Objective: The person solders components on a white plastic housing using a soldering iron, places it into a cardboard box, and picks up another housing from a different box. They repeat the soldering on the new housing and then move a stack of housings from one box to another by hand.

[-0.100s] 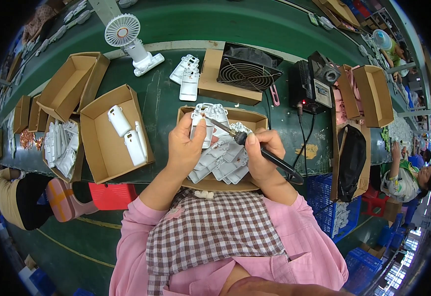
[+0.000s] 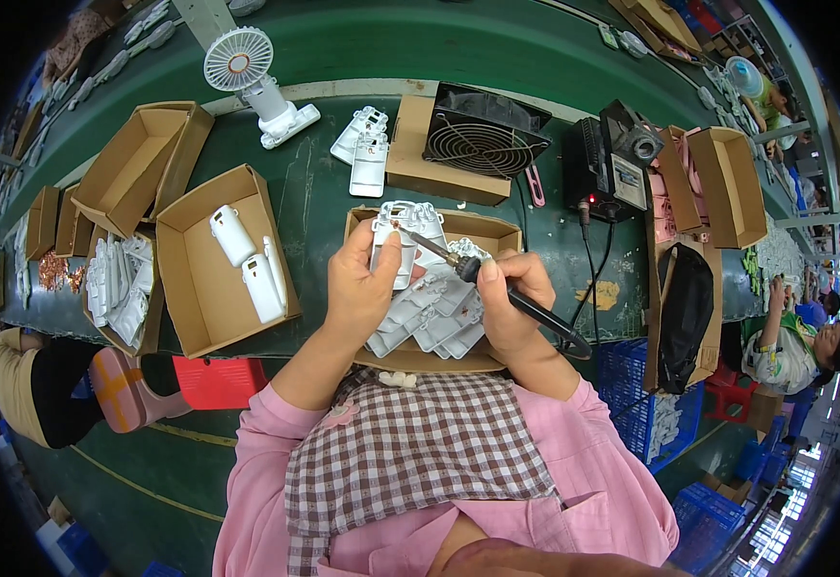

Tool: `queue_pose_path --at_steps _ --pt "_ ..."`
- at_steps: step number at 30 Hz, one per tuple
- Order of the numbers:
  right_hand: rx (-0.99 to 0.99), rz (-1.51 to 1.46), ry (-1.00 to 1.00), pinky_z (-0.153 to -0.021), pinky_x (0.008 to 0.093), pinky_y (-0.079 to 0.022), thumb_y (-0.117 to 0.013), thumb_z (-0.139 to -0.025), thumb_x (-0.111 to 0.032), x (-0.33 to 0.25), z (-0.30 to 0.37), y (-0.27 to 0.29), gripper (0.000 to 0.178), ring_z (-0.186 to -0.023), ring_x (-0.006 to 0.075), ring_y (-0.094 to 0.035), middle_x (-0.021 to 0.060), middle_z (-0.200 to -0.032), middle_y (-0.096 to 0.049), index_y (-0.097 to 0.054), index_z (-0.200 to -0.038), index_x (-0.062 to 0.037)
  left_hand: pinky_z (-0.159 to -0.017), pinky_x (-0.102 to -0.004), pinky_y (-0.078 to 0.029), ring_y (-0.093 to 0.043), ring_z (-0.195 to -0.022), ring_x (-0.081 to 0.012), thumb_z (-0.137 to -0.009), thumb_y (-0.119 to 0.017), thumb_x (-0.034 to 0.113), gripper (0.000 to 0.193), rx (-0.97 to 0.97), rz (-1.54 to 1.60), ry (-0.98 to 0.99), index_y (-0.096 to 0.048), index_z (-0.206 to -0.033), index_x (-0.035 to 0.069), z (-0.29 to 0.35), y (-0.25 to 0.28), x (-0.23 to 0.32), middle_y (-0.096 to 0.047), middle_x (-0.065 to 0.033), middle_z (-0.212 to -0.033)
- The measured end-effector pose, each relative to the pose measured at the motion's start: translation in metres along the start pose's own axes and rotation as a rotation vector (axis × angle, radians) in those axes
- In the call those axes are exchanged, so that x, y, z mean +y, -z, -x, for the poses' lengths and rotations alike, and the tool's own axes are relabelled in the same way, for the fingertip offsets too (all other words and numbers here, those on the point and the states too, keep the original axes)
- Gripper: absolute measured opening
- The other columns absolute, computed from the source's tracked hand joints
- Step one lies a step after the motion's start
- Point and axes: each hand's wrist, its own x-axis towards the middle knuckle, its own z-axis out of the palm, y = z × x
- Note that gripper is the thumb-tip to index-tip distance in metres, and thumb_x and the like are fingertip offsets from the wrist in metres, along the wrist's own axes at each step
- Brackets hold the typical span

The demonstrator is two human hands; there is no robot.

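Note:
My left hand (image 2: 362, 279) grips a white plastic housing (image 2: 407, 215) near its upper end, thumb across its face. A soldering iron (image 2: 535, 310) with a black handle is closed in my right hand (image 2: 513, 308). Its metal tip points left and meets a small copper-coloured spot on the housing. Below both hands lies a cardboard tray (image 2: 504, 228) heaped with white plastic housings (image 2: 436, 313). Fingers of my left hand behind the housing are mostly hidden.
A soldering station (image 2: 601, 173) stands at the right, its cable running to the iron. Behind the tray sits a black fan (image 2: 483, 135). Left are an open box (image 2: 184, 269) with white shells and a small white fan (image 2: 247, 67). Another person (image 2: 790, 346) works at far right.

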Motion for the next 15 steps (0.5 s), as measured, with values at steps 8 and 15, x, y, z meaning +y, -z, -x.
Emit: queue_pose_path --at_steps 8,15 --pt "0.007 -0.014 -0.029 -0.049 0.0229 -0.036 -0.064 -0.084 -0.006 0.000 0.000 0.000 0.016 -0.054 0.0067 -0.045 0.0025 -0.064 -0.054 -0.050 -0.077 -0.0040 -0.061 -0.0222 -0.052 -0.061 -0.072 -0.0082 -0.096 -0.046 0.007 0.017 -0.003 0.036 0.041 -0.056 -0.106 -0.003 0.001 -0.001 0.005 -0.065 -0.0064 -0.090" --pt "0.021 -0.046 -0.039 -0.053 0.0212 -0.032 -0.058 -0.087 -0.004 -0.005 -0.001 -0.003 0.015 -0.057 0.0059 -0.039 0.0012 -0.065 -0.049 -0.046 -0.079 -0.0037 -0.062 -0.0236 -0.054 -0.065 -0.070 -0.0127 -0.097 -0.046 0.011 0.019 -0.033 -0.072 -0.029 -0.055 -0.108 0.000 0.000 0.005 -0.007 -0.066 -0.0086 -0.087"
